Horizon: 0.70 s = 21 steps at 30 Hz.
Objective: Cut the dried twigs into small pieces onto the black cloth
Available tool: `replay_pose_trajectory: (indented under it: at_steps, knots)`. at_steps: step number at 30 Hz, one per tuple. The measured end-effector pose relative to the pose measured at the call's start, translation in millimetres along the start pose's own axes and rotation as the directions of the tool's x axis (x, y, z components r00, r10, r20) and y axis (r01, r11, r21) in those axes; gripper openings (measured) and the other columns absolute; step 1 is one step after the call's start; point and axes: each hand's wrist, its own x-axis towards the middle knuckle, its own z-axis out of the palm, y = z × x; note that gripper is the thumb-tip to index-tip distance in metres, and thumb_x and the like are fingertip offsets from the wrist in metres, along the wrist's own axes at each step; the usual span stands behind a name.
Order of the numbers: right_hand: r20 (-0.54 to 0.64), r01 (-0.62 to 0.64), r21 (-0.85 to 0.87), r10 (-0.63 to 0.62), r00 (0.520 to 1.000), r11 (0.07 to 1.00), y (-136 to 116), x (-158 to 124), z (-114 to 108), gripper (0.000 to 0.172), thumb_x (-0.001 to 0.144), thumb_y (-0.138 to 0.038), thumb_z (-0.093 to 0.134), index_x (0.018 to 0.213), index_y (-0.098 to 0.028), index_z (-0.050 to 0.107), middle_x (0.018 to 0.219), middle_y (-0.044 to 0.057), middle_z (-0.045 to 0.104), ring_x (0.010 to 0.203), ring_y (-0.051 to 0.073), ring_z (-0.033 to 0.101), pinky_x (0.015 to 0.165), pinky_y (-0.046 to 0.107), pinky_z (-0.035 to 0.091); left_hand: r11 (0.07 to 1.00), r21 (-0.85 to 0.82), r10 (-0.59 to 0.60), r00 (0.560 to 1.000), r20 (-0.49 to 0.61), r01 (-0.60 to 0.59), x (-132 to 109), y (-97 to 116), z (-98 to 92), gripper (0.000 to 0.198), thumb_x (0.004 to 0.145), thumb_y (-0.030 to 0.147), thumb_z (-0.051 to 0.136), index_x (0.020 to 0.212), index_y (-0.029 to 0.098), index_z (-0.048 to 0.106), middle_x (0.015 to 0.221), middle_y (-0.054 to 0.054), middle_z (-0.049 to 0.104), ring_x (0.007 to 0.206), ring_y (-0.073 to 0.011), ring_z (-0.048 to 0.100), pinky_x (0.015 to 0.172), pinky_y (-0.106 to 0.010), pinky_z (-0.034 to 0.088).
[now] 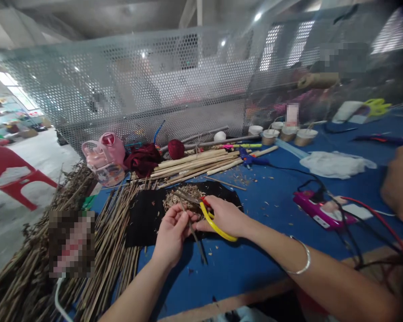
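My left hand (173, 230) pinches a thin dark twig (196, 237) that slants down toward me over the blue table (272, 214). My right hand (225, 217) is closed round yellow-handled cutters (215, 223), whose blades (188, 197) point left across the twig's upper end. Both hands hover over a black cloth (144, 217) that carries a heap of wood shavings (181, 197).
A thick pile of dry twigs (97, 250) lies at the left. Pale peeled sticks (195, 163), a pink jug (102, 161), dark red yarn (176, 148), a blue glue gun (250, 158) and small cups (289, 132) stand behind. A pink device (314, 210) with cables is at the right.
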Motion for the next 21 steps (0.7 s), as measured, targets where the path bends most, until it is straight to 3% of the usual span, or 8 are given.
replay_pose_trajectory:
  at_steps: [5, 11, 21]
  knots:
    - [-0.006, 0.032, -0.002, -0.032, 0.999, 0.999, -1, -4, 7, 0.062, 0.051, -0.060, 0.070, 0.094, -0.020, 0.050, 0.091, 0.007, 0.054, 0.083, 0.022, 0.051, 0.067, 0.029, 0.036, 0.999, 0.029, -0.025, 0.998, -0.057, 0.027, -3, -4, -0.1, 0.030, 0.064, 0.030, 0.072, 0.084, 0.018, 0.053, 0.070, 0.001, 0.060, 0.063, -0.0106, 0.060, 0.056, -0.020, 0.048]
    - [-0.033, 0.053, -0.006, -0.053, 0.998, 0.999, -5, -7, 10, 0.064, 0.049, -0.062, 0.069, 0.093, -0.019, 0.049, 0.093, 0.008, 0.055, 0.085, 0.023, 0.051, 0.066, 0.029, 0.035, 0.997, 0.059, -0.038, 0.996, -0.078, 0.043, -4, -5, -0.1, 0.030, 0.064, 0.030, 0.072, 0.083, 0.017, 0.053, 0.072, 0.000, 0.060, 0.064, -0.0120, 0.062, 0.055, -0.020, 0.048]
    - [0.091, -0.022, 0.028, 0.019, 0.996, 0.999, -8, -7, 15, 0.048, 0.061, -0.062, 0.063, 0.081, -0.021, 0.048, 0.073, 0.005, 0.062, 0.057, 0.016, 0.052, 0.050, 0.025, 0.023, 0.998, 0.055, -0.030, 0.995, -0.099, 0.035, -5, -8, -1.1, 0.032, 0.062, 0.029, 0.074, 0.085, 0.017, 0.055, 0.075, -0.002, 0.063, 0.065, -0.0142, 0.064, 0.058, -0.025, 0.053]
